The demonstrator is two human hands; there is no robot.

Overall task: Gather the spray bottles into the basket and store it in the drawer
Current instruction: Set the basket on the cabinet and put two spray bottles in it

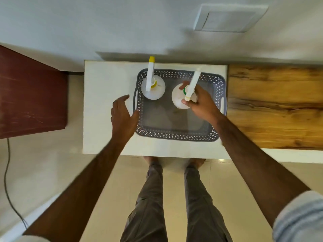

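Gripping bottle (180,97), right hand (201,100).

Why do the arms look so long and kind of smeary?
Head view: the wide-angle lens stretches things near the edges, so the arms and legs look long. The right hand holding a bottle is motion-blurred, like the left hand by the basket; the other bottle is sharper. Soft shadows fall on the wall.
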